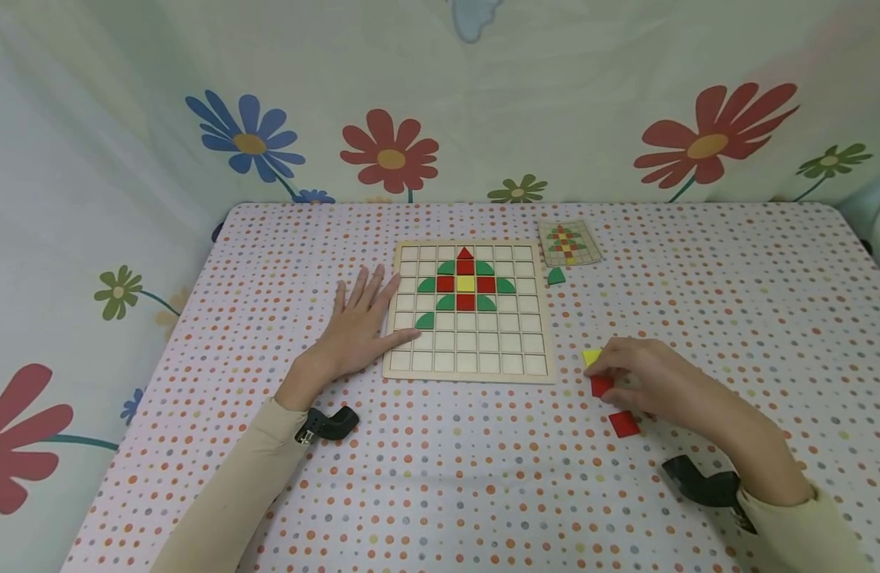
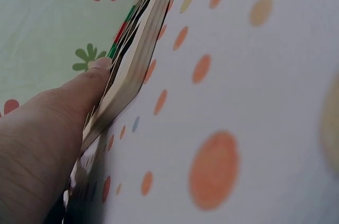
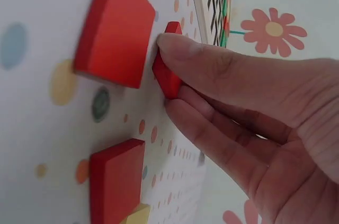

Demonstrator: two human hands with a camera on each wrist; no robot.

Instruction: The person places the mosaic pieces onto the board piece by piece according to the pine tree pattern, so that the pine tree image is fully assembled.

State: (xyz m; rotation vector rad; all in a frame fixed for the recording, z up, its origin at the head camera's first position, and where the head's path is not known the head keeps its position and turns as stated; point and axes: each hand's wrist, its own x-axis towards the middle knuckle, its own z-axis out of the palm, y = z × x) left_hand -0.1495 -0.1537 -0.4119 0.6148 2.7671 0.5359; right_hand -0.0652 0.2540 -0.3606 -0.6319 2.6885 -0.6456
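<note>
My left hand (image 1: 357, 330) lies with fingers spread at the left edge of a wooden grid board (image 1: 486, 344). Its thumb (image 2: 90, 83) reaches over the rim, the tip next to a green quarter-round tile (image 1: 426, 321). Red, green and yellow tiles form a stepped pattern in the upper half of the grid, topped by a red triangle (image 1: 465, 253). Right of the board, my right hand (image 1: 651, 382) pinches a red tile (image 3: 168, 73) between thumb and fingertips, low over the table. Another red tile (image 1: 624, 423) lies beside that hand, and a yellow one (image 1: 592, 356) shows past its fingers.
A small pattern card (image 1: 586, 249) lies by the board's upper right corner, with a loose green tile (image 1: 557, 276) just below it. In the right wrist view, one more red tile (image 3: 119, 181) lies close to the hand, overlapping a yellow piece (image 3: 137, 215). The cloth is dotted.
</note>
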